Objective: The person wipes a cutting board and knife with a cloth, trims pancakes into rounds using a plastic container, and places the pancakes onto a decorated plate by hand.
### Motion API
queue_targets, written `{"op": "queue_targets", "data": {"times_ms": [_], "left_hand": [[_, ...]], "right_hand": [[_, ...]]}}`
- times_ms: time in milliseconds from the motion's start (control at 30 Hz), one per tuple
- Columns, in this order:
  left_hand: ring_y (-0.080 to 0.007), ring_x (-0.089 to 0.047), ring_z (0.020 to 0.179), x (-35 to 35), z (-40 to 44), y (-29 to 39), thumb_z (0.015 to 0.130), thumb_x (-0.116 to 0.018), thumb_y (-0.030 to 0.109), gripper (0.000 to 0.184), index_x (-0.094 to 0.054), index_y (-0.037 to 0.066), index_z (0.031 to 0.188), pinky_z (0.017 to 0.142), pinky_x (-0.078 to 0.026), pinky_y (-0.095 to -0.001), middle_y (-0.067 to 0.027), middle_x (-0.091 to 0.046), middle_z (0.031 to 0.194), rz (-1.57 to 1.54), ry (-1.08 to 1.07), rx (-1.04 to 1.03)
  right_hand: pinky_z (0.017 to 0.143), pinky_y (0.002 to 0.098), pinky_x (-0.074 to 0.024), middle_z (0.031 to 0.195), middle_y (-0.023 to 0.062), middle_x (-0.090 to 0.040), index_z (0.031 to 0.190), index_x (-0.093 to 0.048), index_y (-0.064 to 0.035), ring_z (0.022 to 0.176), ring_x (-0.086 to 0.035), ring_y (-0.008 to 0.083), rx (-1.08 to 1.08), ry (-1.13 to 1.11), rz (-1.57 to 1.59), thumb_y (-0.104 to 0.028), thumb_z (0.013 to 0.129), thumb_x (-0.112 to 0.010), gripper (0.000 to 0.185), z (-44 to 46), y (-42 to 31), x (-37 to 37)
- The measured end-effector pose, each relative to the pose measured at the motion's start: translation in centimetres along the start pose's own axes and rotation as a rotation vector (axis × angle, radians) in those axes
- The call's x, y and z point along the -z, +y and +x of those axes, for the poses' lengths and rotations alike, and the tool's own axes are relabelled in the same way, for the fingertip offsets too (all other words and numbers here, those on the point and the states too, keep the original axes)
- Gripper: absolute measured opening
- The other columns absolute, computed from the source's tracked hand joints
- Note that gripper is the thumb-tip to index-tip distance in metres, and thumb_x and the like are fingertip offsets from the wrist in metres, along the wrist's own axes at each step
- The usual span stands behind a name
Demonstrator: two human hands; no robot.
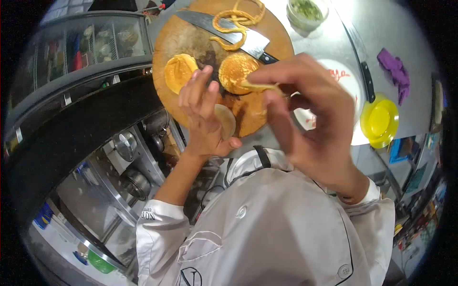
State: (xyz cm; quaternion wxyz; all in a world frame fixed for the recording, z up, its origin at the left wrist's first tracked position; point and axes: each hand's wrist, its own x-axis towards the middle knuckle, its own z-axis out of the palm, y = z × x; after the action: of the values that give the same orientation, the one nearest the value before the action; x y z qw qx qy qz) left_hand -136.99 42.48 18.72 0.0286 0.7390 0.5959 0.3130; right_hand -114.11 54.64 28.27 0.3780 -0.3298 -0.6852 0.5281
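Raised over the round wooden board (167,35), my right hand (312,107) pinches a thin strip of pancake (260,87) between thumb and fingertips. My left hand (205,112) is over the board's lower edge, fingers spread, nothing in its grasp. A pale round piece (225,120) shows just behind the left palm. On the board lie a hollowed pancake round (179,72) at left and a browned pancake (236,71) in the middle, partly behind the strip. Above them is a wide knife (205,23), with curled trimmings (231,24) across its blade.
Right of the board are a white plate (350,86) with red marks, partly behind my right hand, a long knife (366,78), a yellow bowl (380,121) and a purple cloth (395,71). A tub of chopped greens (307,12) stands at the top. Metal pans (136,183) sit lower left.
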Motion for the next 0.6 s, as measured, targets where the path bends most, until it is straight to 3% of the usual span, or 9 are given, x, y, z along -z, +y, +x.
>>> {"op": "queue_targets", "data": {"times_ms": [33, 200, 267, 333, 400, 467, 533, 567, 600], "left_hand": [[-0.0474, -0.043, 0.155, 0.0, 0.1, 0.0, 0.104, -0.036, 0.089, 0.104, -0.036, 0.010, 0.173, 0.126, -0.026, -0.0597, -0.0287, -0.045, 0.171, -0.028, 0.020, -0.003], [-0.0450, -0.043, 0.156, 0.2, 0.0, 0.4, 0.105, -0.038, 0.088, 0.103, -0.037, 0.010, 0.172, 0.126, -0.025, -0.0597, -0.0262, -0.046, 0.171, 0.025, 0.108, 0.004], [-0.0440, -0.040, 0.157, 0.1, -0.3, 0.6, 0.104, -0.039, 0.087, 0.103, -0.037, 0.010, 0.172, 0.125, -0.025, -0.0601, -0.0255, -0.045, 0.171, 0.017, 0.085, 0.033], [-0.0438, -0.038, 0.159, 0.3, -0.3, 1.0, 0.104, -0.042, 0.087, 0.103, -0.037, 0.011, 0.173, 0.126, -0.024, -0.0604, -0.0242, -0.044, 0.172, 0.020, 0.107, 0.048], [-0.0436, -0.038, 0.159, 0.6, -0.1, 1.2, 0.104, -0.044, 0.087, 0.102, -0.037, 0.012, 0.174, 0.127, -0.023, -0.0603, -0.0229, -0.043, 0.173, -0.003, 0.092, 0.065], [-0.0428, -0.039, 0.158, 0.7, 0.0, 1.3, 0.104, -0.045, 0.085, 0.100, -0.038, 0.013, 0.174, 0.128, -0.023, -0.0605, -0.0208, -0.042, 0.174, -0.004, 0.128, 0.066], [-0.0414, -0.040, 0.158, 1.1, 0.1, 1.5, 0.105, -0.044, 0.084, 0.098, -0.039, 0.014, 0.173, 0.127, -0.024, -0.0604, -0.0199, -0.044, 0.172, -0.041, 0.080, 0.084], [-0.0438, -0.044, 0.155, 1.6, 0.3, 1.7, 0.111, -0.046, 0.073, 0.089, -0.039, 0.008, 0.170, 0.126, -0.028, -0.0604, -0.0211, -0.047, 0.170, -0.019, 0.102, 0.069], [-0.0438, -0.044, 0.155, 2.1, 0.2, 1.8, 0.111, -0.046, 0.073, 0.089, -0.039, 0.008, 0.170, 0.126, -0.028, -0.0604, -0.0211, -0.047, 0.170, -0.015, 0.122, 0.071]], "right_hand": [[0.070, 0.0215, -0.0563, 0.108, 0.0066, -0.074, 0.116, -0.081, 0.0006, 0.091, -0.068, 0.0093, 0.118, 0.001, -0.027, 0.005, 0.103, -0.068, 0.019, 1.0, -0.5, 0.7], [0.081, 0.0247, -0.0637, 0.115, 0.0062, -0.077, 0.121, -0.074, 0.0041, 0.095, -0.073, 0.0095, 0.184, 0.025, -0.059, 0.005, 0.105, -0.068, 0.017, 6.6, -3.9, 0.3], [0.070, 0.0214, -0.0572, 0.107, 0.0102, -0.075, 0.114, -0.075, 0.0067, 0.085, -0.073, 0.0090, 0.120, 0.072, -0.102, 0.004, 0.101, -0.066, 0.016, 7.9, -6.2, -1.2], [0.080, 0.0259, -0.0651, 0.116, 0.0072, -0.078, 0.121, -0.074, 0.0050, 0.093, -0.075, 0.0102, 0.187, 0.022, 0.003, 0.002, 0.106, -0.068, 0.016, 10.2, -2.5, -1.8], [0.069, 0.0302, -0.0642, 0.106, 0.0115, -0.083, 0.114, -0.078, 0.0021, 0.086, -0.081, 0.0187, 0.237, 0.069, -0.026, -0.005, 0.101, -0.069, 0.017, 11.7, 0.1, -3.4], [0.075, 0.0354, -0.0650, 0.112, 0.0143, -0.081, 0.121, -0.075, 0.0014, 0.092, -0.081, 0.0253, 0.176, 0.058, -0.151, -0.005, 0.101, -0.070, 0.022, 12.5, 3.2, -4.4], [0.082, 0.0414, -0.0644, 0.119, 0.0181, -0.076, 0.132, -0.070, -0.0007, 0.098, -0.080, 0.0328, 0.287, 0.114, -0.511, -0.003, 0.100, -0.070, 0.033, 12.0, 6.6, -4.8], [0.082, 0.0414, -0.0644, 0.119, 0.0181, -0.076, 0.132, -0.070, -0.0007, 0.098, -0.080, 0.0328, 0.309, 0.106, -0.516, -0.003, 0.100, -0.070, 0.033, 11.5, 7.1, -5.0], [0.084, 0.0436, -0.0635, 0.121, 0.0195, -0.074, 0.136, -0.067, -0.0014, 0.100, -0.078, 0.0354, 0.307, 0.069, -0.528, -0.001, 0.099, -0.070, 0.037, 10.0, 7.1, -5.0]]}}
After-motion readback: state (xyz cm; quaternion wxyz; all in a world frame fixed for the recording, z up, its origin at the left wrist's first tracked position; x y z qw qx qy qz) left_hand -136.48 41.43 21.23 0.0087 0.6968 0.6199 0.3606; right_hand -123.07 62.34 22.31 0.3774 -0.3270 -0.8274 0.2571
